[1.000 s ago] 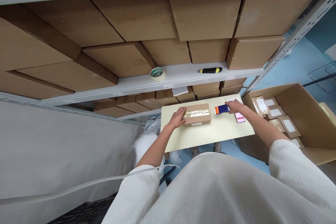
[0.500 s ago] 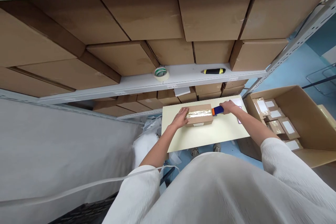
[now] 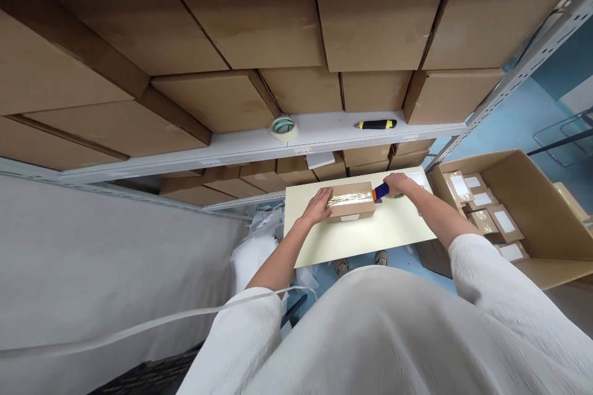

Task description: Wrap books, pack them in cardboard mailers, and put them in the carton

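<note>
A small cardboard box (image 3: 352, 210) lies on a pale yellow board (image 3: 365, 236), with a shiny strip of clear tape along its top and a white label on its near side. My left hand (image 3: 318, 205) grips the box's left end, fingers over the top edge. At the opposite end, my right hand (image 3: 397, 184) is closed round a blue and orange tape dispenser (image 3: 381, 191). The dispenser's orange front meets the right end of the box, where the strip ends. Part of a tape roll shows below my right hand.
Large cartons (image 3: 380, 28) fill the shelf ahead. On the shelf edge (image 3: 324, 126) lie a masking tape roll (image 3: 283, 128) and a yellow-black utility knife (image 3: 376, 124). To the right stands an open carton (image 3: 551, 210) with several small labelled boxes. White plastic (image 3: 257, 253) hangs left of the board.
My right hand has tilted the tape dispenser, so its tape roll now shows beneath the hand. The box and my left hand have stayed in place.
</note>
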Motion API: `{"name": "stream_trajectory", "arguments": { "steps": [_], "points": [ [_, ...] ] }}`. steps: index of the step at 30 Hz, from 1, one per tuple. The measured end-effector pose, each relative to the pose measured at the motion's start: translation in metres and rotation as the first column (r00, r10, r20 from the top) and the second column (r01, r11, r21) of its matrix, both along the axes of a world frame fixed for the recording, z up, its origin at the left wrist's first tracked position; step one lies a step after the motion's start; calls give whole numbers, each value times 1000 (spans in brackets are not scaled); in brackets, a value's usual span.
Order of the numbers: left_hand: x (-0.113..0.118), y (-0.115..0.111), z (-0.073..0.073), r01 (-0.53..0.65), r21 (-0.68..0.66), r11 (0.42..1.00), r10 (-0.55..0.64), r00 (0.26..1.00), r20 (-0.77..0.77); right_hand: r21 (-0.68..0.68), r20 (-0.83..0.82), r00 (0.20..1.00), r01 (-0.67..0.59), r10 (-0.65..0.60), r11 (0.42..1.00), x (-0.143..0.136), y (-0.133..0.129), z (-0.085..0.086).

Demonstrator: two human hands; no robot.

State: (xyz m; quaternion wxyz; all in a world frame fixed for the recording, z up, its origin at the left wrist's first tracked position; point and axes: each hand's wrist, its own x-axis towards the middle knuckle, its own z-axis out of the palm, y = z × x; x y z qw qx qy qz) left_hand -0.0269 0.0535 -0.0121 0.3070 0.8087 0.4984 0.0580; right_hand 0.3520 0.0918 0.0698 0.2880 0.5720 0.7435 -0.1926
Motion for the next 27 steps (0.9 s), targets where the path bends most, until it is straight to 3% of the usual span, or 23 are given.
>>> {"name": "stream_trajectory", "arguments": {
  "steps": [5,9,12,15,18,21,24,27],
  "points": [
    [1,0,1,3,3,1000,-3,999,-34,93,35,995,-98,95,991,-18,-13,-15],
    [0,-2,0,0,1,1000,0,999,-52,31,46,995,-86,84,996,-28,-29,-39],
    [0,-4,-2,-6,1,1000,6,998,-60,7,41,999,15,-16,1000,-7,-24,-42],
    [0,-5,-3,-17,-5,1000,16,998,-68,-67,-110,975,186,-192,980,32,-15,-30],
    [0,-6,-3,-9,-11,1000,8,998,-56,-169,-333,851,371,-407,913,69,-22,-13],
    [-1,-7,-2,-3,-12,1000,3,999,-40,-273,-592,619,449,-517,851,87,-43,2],
    [-1,-7,-2,4,4,1000,-4,1000,-12,-299,-703,452,512,-549,805,83,-58,17],
    [0,-7,-1,1,19,1000,-1,1000,4,-224,-763,417,546,-494,807,61,-57,39]
  ]
}}
